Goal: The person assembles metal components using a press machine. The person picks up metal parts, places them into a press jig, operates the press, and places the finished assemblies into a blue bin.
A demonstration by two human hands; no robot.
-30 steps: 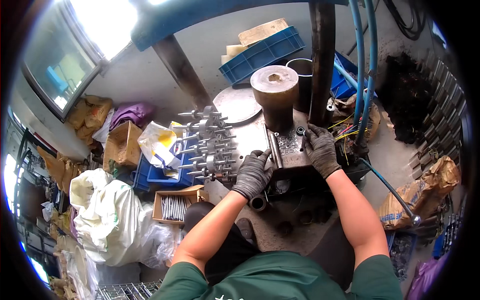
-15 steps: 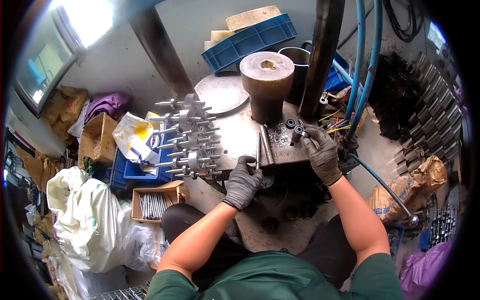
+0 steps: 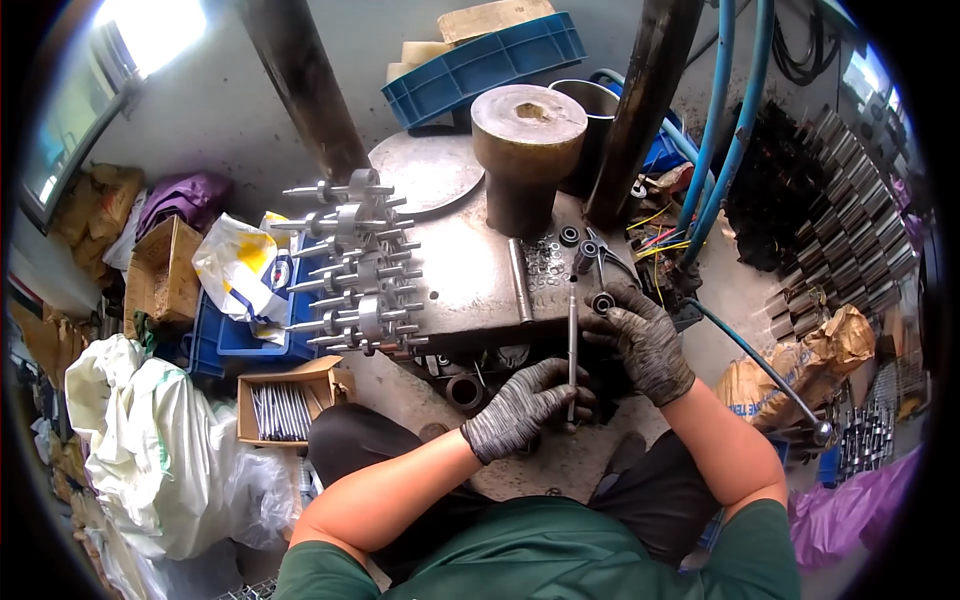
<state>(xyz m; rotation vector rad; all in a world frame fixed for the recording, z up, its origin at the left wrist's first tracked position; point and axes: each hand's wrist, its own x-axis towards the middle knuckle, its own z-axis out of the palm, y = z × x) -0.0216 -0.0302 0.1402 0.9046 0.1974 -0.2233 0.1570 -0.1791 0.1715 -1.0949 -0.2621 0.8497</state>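
Note:
My left hand (image 3: 525,408), in a grey work glove, is closed around a slim metal shaft (image 3: 573,335) and holds it upright before the bench edge. Close beside the shaft's upper part, my gloved right hand (image 3: 648,345) pinches a small ball bearing (image 3: 602,302) between its fingers. The bearing and the shaft look apart. On the metal bench (image 3: 455,280) lies a thicker steel rod (image 3: 520,280), with a scatter of small rings (image 3: 545,262) beside it. More bearings (image 3: 570,236) sit just beyond my right hand.
Several shafts with round metal discs (image 3: 368,270) are lined up at the bench's left. A heavy steel cylinder (image 3: 530,150) stands behind, between two dark posts (image 3: 640,110). A carton of rods (image 3: 283,410) is at left; blue hoses (image 3: 715,140) hang at right.
My left hand has moved right, bringing the shaft off the bench top to in front of its edge. My right hand has drawn back toward me with a bearing. The view has shifted slightly.

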